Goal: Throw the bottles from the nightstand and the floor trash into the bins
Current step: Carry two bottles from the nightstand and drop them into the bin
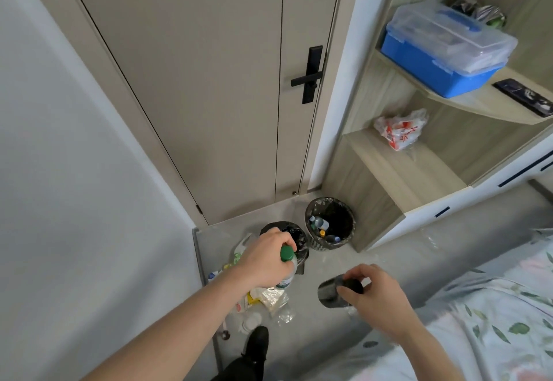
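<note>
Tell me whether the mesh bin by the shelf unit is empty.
Not empty. The mesh bin, lined with a black bag, holds several plastic bottles lying against its left inner side.

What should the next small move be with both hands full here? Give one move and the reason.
Probably carry the green-capped bottle in the left hand forward over the mesh bin and release it. That bin already holds bottles, stands open and sits just beyond the black-bagged bin. The right hand grips a dark bottle, which could follow.
</note>
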`<state>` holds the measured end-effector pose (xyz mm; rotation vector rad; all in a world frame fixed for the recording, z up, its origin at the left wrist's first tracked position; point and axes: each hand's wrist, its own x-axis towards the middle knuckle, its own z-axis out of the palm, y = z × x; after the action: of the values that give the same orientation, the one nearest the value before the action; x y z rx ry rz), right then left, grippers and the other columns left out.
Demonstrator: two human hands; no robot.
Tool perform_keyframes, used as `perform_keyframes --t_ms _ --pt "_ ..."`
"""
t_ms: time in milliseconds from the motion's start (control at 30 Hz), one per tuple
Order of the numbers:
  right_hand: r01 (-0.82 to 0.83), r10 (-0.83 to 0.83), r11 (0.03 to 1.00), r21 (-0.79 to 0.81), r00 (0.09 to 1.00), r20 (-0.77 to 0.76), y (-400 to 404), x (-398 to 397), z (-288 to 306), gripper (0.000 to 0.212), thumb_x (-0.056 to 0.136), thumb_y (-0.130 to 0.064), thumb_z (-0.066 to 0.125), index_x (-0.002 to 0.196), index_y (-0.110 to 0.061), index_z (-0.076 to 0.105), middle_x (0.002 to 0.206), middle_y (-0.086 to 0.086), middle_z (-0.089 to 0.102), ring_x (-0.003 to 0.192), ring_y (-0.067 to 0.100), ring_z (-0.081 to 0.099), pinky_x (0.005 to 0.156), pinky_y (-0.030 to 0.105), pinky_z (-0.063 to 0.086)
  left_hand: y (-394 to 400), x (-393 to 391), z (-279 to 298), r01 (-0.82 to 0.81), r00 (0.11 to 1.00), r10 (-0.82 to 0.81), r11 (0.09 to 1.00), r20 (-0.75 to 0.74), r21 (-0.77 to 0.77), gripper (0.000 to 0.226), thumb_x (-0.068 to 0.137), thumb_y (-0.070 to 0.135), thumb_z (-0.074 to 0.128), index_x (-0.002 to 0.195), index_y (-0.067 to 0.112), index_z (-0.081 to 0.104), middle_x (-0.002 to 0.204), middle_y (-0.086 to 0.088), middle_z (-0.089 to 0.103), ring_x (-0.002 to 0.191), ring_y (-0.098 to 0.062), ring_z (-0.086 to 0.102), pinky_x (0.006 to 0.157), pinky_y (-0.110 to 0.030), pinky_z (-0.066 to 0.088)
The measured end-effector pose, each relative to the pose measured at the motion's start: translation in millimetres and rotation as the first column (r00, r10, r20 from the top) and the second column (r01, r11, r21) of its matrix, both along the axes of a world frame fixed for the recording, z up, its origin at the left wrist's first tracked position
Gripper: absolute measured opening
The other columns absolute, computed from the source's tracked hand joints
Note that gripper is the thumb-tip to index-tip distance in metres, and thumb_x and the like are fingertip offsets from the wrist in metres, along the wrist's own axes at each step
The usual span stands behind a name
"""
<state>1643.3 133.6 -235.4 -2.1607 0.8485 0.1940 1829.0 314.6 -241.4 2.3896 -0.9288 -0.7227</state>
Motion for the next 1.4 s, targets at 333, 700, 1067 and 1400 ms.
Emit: perform_keyframes --t_ms 333,700,1067,1400 --pt "0.085 -0.084 0.996 -0.036 0.996 0.038 -33.2 48.1 12.9 0.013 0.082 -0.036 0.08 0.088 -0.039 0.069 0.097 -0.017 0.062 0.072 0.003 0.066 0.062 0.013 0.046 -29.2 58.6 -10.7 0.035 0.999 -0.035 0.999 -0.007 -0.035 0.016 0.087 0.04 0.066 0.102 0.038 0.061 0.105 0.022 0.05 0.094 -0.007 0.058 0.087 -0.033 0.052" --pt "0.131 -0.131 0.991 -0.022 0.991 -0.023 -130.3 62.1 -16.3 0.013 0.079 -0.04 0.079 0.086 -0.042 0.069 0.099 -0.016 0.062 0.081 0.005 0.066 0.072 0.023 0.05 -111.8 81.3 -40.9 0.011 0.994 -0.015 0.999 -0.111 -0.034 0.019 0.09 0.032 0.067 0.109 0.036 0.068 0.109 0.019 0.05 0.096 -0.002 0.054 0.092 -0.024 0.044" --pt "-0.13 0.133 0.991 0.034 0.986 -0.103 -285.8 120.6 -85.4 0.019 0.065 -0.051 0.07 0.079 -0.041 0.062 0.095 -0.017 0.061 0.084 0.005 0.061 0.08 0.03 0.055 -250.3 76.0 -98.5 -0.276 0.93 0.293 0.955 -0.221 0.108 0.018 0.089 0.028 0.069 0.1 0.041 0.064 0.111 0.016 0.049 0.098 -0.003 0.055 0.087 -0.02 0.039" --pt "-0.206 0.224 0.974 0.094 0.944 -0.244 -354.2 172.5 -113.3 0.017 0.075 -0.035 0.076 0.086 -0.027 0.066 0.096 -0.006 0.067 0.088 0.012 0.063 0.072 0.025 0.05 -307.5 84.9 -132.4 -0.446 0.835 0.453 0.889 -0.313 0.097 0.023 0.087 0.026 0.066 0.107 0.037 0.065 0.111 0.013 0.048 0.097 -0.008 0.058 0.089 -0.023 0.046"
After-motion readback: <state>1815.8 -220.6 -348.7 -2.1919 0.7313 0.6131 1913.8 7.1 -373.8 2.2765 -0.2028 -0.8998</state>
